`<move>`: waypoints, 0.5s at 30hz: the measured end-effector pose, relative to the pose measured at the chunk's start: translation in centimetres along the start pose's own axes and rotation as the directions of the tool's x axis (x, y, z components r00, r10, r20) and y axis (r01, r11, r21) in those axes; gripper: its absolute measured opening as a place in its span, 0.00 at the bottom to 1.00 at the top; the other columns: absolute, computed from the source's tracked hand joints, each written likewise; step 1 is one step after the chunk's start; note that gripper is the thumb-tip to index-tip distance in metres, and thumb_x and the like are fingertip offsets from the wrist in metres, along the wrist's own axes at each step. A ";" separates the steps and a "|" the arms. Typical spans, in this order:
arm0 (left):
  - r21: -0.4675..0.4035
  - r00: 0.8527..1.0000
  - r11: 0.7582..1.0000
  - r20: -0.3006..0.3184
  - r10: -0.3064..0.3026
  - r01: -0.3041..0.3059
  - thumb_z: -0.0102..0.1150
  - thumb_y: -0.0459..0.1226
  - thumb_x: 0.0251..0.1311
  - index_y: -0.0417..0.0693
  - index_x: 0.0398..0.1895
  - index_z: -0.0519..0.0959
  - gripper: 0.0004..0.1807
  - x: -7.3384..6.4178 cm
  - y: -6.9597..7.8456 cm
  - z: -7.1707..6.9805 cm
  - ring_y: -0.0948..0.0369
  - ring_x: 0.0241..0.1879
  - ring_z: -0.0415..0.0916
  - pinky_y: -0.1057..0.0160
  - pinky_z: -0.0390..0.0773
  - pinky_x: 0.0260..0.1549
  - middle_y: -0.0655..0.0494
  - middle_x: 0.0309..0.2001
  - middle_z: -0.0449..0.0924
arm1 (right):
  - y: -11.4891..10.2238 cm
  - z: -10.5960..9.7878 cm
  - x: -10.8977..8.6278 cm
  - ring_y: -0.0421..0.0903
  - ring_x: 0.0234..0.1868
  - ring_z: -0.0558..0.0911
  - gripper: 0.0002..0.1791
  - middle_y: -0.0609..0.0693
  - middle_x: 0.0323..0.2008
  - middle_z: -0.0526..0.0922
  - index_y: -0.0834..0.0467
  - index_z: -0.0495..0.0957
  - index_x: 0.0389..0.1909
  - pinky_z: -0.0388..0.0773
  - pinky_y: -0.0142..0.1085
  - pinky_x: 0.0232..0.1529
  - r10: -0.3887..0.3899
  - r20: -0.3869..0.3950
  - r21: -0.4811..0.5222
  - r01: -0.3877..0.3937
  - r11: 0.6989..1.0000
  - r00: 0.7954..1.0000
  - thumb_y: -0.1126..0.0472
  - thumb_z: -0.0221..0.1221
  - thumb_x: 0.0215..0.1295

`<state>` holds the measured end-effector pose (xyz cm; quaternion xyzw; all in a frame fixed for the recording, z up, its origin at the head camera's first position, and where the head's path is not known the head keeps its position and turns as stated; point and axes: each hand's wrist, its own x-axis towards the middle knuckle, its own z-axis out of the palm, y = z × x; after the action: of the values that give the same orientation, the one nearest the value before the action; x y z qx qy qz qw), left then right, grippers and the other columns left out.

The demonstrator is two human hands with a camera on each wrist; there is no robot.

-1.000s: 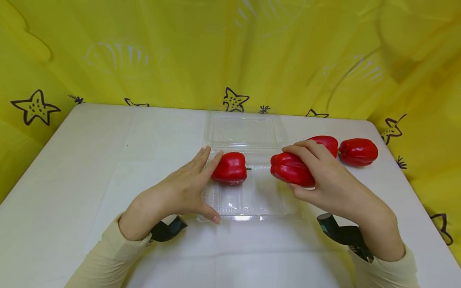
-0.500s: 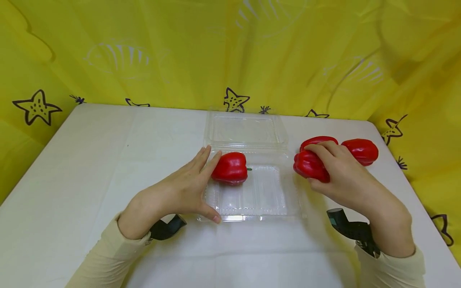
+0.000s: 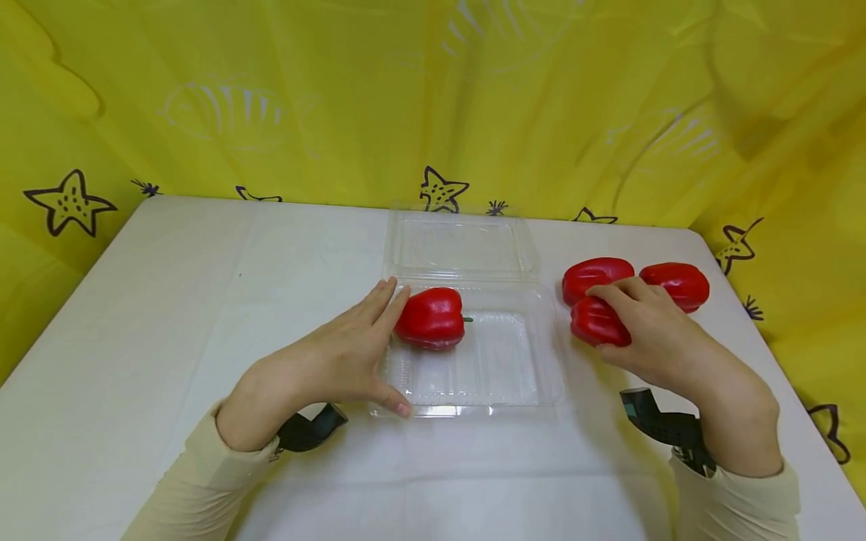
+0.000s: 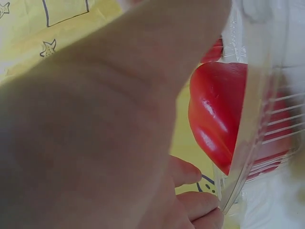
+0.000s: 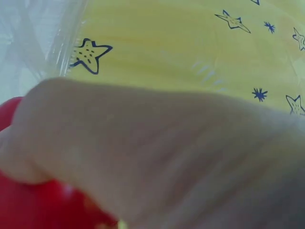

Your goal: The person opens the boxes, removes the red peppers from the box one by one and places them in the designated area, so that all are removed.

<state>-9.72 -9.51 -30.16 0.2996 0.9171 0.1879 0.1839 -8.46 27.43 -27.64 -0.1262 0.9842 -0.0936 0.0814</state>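
Observation:
A clear plastic clamshell container point(image 3: 504, 364) lies unfolded on the table, its lid point(image 3: 463, 244) laid back at the far side. One red bell pepper point(image 3: 431, 318) is in the left half of its base, stem pointing right; the left wrist view has that pepper point(image 4: 217, 109) close up behind the clear wall. My left hand point(image 3: 331, 352) rests along the container's left side, fingers extended, thumb at the front left corner. To the right of the container, my right hand point(image 3: 659, 330) grips another red bell pepper point(image 3: 597, 321), low over the table; the palm hides part of it.
Two more red bell peppers stand just beyond the right hand: one bell pepper point(image 3: 595, 276) behind the held one, another bell pepper point(image 3: 679, 284) further right. A yellow patterned curtain point(image 3: 338, 113) borders the white table point(image 3: 169, 300) at the back and sides.
My right hand has moved right with its pepper, from above the container's right part to beside the other peppers. The left hand and the pepper in the container have stayed nearly still.

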 end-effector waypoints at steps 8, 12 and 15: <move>0.011 0.999 0.999 0.015 -0.035 0.035 0.79 0.61 0.34 0.41 0.80 0.40 0.76 0.0 0.2 0.1 0.45 0.80 0.35 0.46 0.54 0.75 0.42 0.81 0.36 | 0.5 0.5 0.3 0.72 0.59 0.62 0.44 0.71 0.60 0.66 0.58 0.69 0.66 0.83 0.60 0.40 0.097 0.140 0.017 -0.100 0.995 0.985 0.58 0.75 0.46; 0.009 0.999 0.999 0.030 -0.045 0.044 0.78 0.61 0.34 0.43 0.80 0.39 0.76 0.1 0.3 0.0 0.46 0.80 0.34 0.46 0.54 0.75 0.44 0.81 0.35 | 0.5 0.6 0.4 0.72 0.57 0.63 0.43 0.71 0.58 0.68 0.58 0.71 0.65 0.83 0.59 0.40 0.114 0.164 0.005 -0.116 0.993 0.980 0.57 0.76 0.45; 0.011 0.998 0.999 0.037 -0.049 0.049 0.78 0.62 0.34 0.44 0.80 0.39 0.76 0.1 0.4 0.0 0.47 0.80 0.34 0.46 0.54 0.75 0.45 0.81 0.34 | 0.6 0.7 0.5 0.72 0.57 0.63 0.42 0.71 0.57 0.68 0.58 0.71 0.64 0.83 0.59 0.40 0.124 0.172 0.004 -0.127 0.992 0.977 0.58 0.76 0.44</move>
<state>-9.60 -9.20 -30.00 0.2812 0.9216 0.1733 0.2039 -8.90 27.74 -28.52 -0.0708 0.9788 -0.0846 0.1723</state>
